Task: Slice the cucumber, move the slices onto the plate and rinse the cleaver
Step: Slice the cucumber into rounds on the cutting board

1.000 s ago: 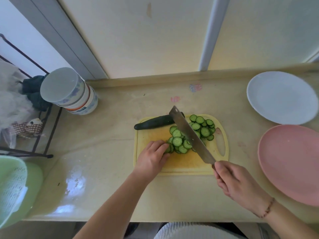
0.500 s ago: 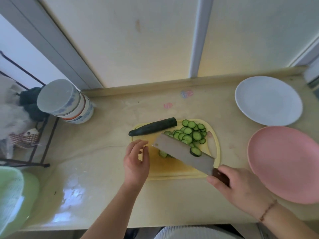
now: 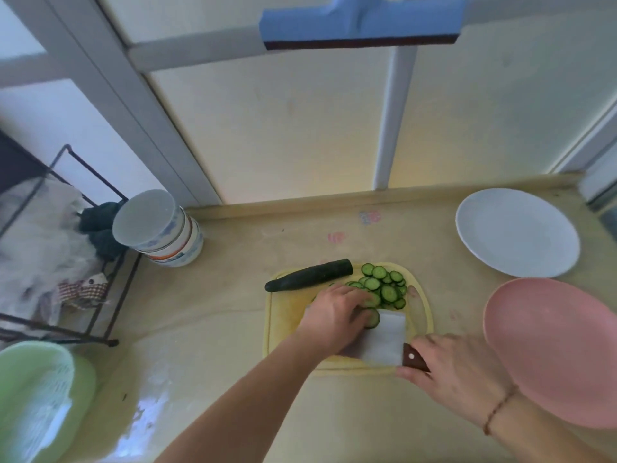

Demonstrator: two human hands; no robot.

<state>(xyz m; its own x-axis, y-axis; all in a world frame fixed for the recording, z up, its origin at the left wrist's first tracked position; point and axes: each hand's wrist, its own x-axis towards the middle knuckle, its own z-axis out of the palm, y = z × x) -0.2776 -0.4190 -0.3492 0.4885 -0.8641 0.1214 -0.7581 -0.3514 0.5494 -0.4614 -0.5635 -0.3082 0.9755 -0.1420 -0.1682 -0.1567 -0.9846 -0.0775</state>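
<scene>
left hand (image 3: 337, 315) pushes cucumber slices (image 3: 384, 289) onto the flat cleaver (image 3: 384, 342).

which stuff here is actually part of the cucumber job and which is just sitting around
In use: cucumber slices, uncut cucumber piece, cleaver, yellow cutting board, pink plate, white plate.

Lying about: stacked bowls, wire rack, green colander, blue squeegee.

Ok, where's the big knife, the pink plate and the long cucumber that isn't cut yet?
cleaver (image 3: 384, 339): head view, flat side of the blade.
pink plate (image 3: 561, 349): head view, bare middle of the dish.
uncut cucumber (image 3: 309, 275): head view, middle of its dark skin.
</scene>
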